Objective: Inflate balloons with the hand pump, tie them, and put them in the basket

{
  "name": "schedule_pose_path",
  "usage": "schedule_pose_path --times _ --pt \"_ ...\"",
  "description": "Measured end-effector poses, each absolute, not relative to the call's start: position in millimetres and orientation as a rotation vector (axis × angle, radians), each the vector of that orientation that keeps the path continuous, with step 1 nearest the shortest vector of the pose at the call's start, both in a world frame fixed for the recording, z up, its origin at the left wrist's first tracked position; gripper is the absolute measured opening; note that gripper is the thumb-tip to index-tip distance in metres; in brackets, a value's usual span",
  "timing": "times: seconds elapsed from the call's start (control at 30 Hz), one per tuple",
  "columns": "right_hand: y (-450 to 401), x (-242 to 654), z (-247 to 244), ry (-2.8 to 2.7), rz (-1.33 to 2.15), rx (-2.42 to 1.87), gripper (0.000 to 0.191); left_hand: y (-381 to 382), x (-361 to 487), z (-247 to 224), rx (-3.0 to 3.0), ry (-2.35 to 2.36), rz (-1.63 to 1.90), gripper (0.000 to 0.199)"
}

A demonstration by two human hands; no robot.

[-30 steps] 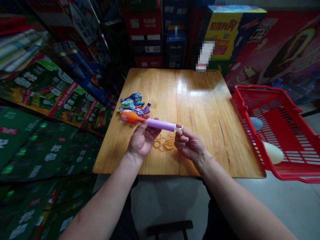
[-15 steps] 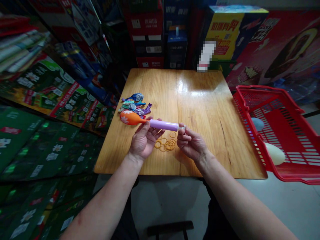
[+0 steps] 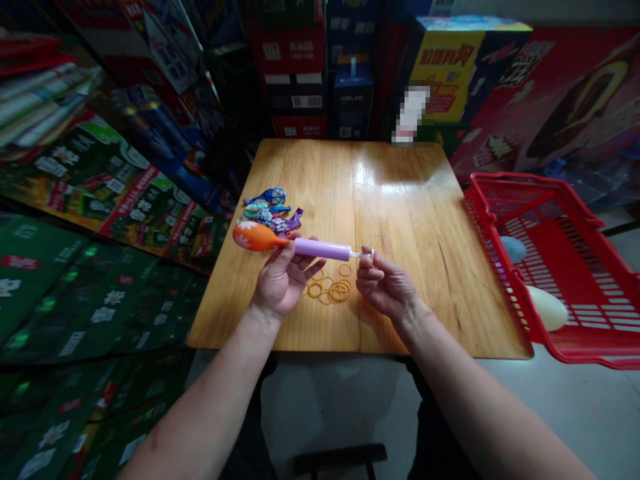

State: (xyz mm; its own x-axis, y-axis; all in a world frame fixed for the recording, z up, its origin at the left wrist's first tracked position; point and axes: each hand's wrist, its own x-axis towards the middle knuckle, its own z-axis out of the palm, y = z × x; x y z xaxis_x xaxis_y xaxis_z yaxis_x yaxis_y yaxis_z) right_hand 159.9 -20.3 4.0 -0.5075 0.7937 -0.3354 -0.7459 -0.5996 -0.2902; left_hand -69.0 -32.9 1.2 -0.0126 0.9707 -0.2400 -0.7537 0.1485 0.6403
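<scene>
A purple balloon pump (image 3: 323, 249) is held level above the table between both hands. On its left end sits a partly inflated orange balloon (image 3: 255, 237) with white flower prints. My left hand (image 3: 280, 280) pinches the balloon's neck where it meets the pump. My right hand (image 3: 385, 283) is closed on the white handle at the pump's other end, and a short length of rod shows between handle and barrel. Several yellow rubber bands (image 3: 334, 291) lie on the table below the pump. Behind the orange balloon rests a small pile of flat blue, green and purple balloons (image 3: 273, 212).
The wooden table (image 3: 410, 220) carries these things. To its right stands a red plastic basket (image 3: 595, 267) with a pale yellow balloon (image 3: 550, 308) and a blue balloon (image 3: 513, 249) inside. Green cartons (image 3: 90, 293) line the left, and stacked boxes (image 3: 295, 73) stand at the back.
The pump's rod has come farther out of the barrel. My left hand has shifted slightly left with the balloon and barrel, while my right hand has stayed nearly in place.
</scene>
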Motion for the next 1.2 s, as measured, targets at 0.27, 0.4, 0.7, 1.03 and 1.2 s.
schedule_pose_path --times 0.27,0.4,0.7,1.03,1.2 --pt "-23.6 150.7 -0.6 -0.040 2.168 -0.570 0.008 -33.4 -56.8 0.0 0.345 0.743 1.416 0.023" --pt "-23.6 145.9 -3.1 0.004 2.158 -0.557 0.008 -30.4 -58.2 -2.6 0.300 0.767 1.430 0.025" --pt "-21.3 150.2 0.6 -0.005 2.171 -0.569 0.008 -28.2 -65.6 -1.2 0.300 0.783 1.448 0.019" --pt "-21.9 159.9 6.2 -0.096 2.131 -0.541 0.010 -30.7 -77.8 6.9 0.366 0.781 1.480 0.022" --pt "-23.3 146.8 -3.4 0.018 2.172 -0.543 0.009 -37.7 -55.7 -2.1 0.349 0.767 1.436 0.019"
